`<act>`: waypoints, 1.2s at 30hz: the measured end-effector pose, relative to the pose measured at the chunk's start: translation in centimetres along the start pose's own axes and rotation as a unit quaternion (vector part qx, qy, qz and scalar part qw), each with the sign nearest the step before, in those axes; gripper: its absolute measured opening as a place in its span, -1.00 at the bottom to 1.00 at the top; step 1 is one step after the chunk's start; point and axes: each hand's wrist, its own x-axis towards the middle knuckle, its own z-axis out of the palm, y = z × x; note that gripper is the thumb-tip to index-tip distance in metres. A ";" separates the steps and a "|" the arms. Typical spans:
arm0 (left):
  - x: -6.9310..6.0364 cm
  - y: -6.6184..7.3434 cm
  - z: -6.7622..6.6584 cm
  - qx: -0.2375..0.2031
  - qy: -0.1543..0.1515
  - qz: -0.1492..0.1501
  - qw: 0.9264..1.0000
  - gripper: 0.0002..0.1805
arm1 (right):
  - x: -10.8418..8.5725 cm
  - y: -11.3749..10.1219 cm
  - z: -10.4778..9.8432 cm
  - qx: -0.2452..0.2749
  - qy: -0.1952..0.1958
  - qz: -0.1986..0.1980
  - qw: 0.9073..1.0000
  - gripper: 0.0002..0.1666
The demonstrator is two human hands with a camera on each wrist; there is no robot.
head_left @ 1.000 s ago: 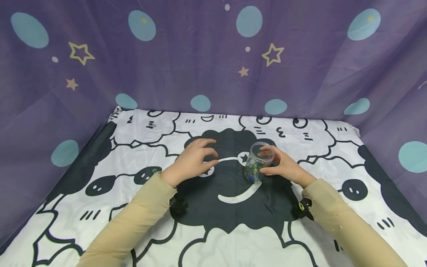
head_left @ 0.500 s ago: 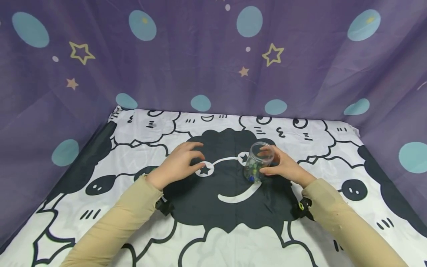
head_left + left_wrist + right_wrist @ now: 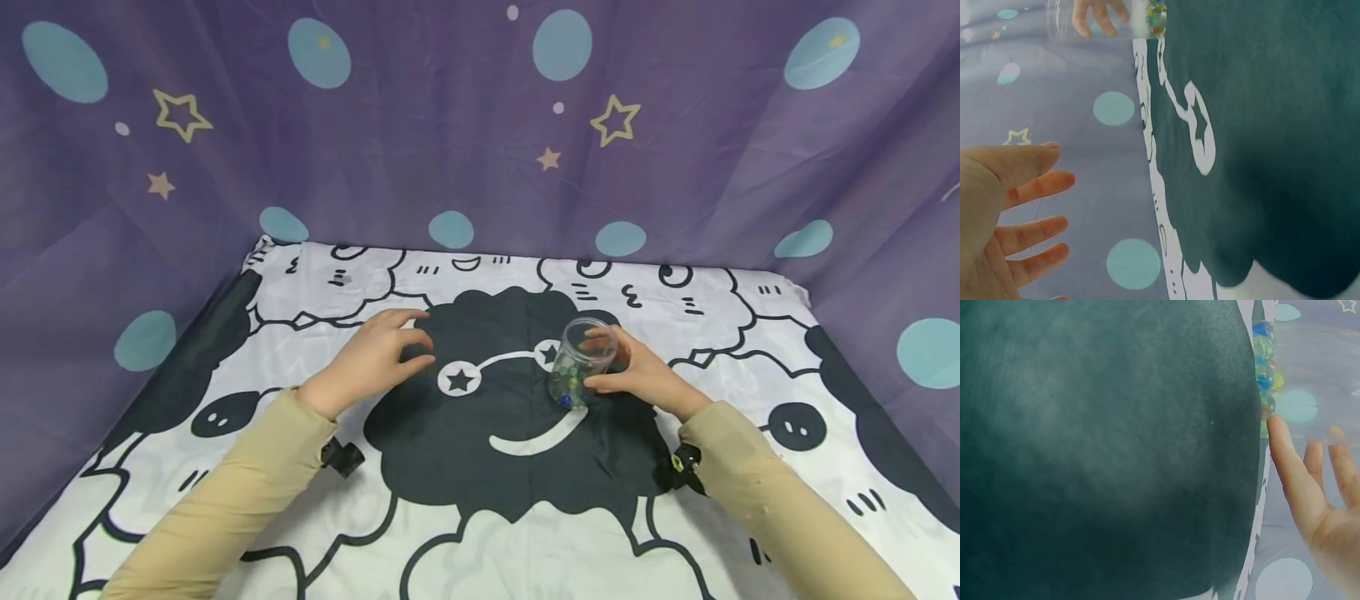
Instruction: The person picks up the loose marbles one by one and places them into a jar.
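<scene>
A clear, open-topped jar (image 3: 564,364) stands on the black part of the printed cloth. Glass marbles (image 3: 1264,378) in blue, green and yellow lie at its bottom. My right hand (image 3: 648,377) grips the jar from its right side, thumb on the near side and fingers behind the clear wall. Well to the left of the jar, my left hand (image 3: 372,358) hovers over the cloth. Its fingers are apart and loosely bent, and nothing is between them. In the left wrist view, that left hand (image 3: 1013,219) shows its palm side, with the jar at the top edge.
A white cloth (image 3: 555,550) printed with black-and-white cartoon sheep covers the table. Purple curtains (image 3: 480,158) with blue ovals and stars rise behind it and along both sides. A small black camera (image 3: 342,457) sits at the left wrist.
My left hand has moved steadily left, away from the jar. The right hand and the jar have stayed in place.
</scene>
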 end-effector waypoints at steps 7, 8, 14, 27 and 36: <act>-0.5 -1.5 -0.7 0.005 -0.012 -0.039 0.999 -0.81 | 0.0 -0.1 0.0 0.000 0.001 0.002 1.000 -0.15; -0.6 -1.8 -0.7 0.005 -0.013 -0.044 0.999 -0.80 | 0.0 -0.1 0.0 0.001 0.001 0.002 1.000 -0.15; -1.5 -3.6 -1.1 0.005 -0.034 -0.080 0.996 -0.74 | 0.0 -0.2 0.0 0.001 0.001 0.003 1.000 -0.12; -3.9 -6.9 -1.2 0.018 -0.068 -0.116 0.991 -0.76 | 0.0 0.0 0.0 0.001 0.003 0.000 1.000 -0.11; -5.1 -8.4 -0.2 0.013 -0.083 -0.121 0.989 -0.79 | 0.0 0.0 0.0 0.005 0.002 -0.003 1.000 -0.12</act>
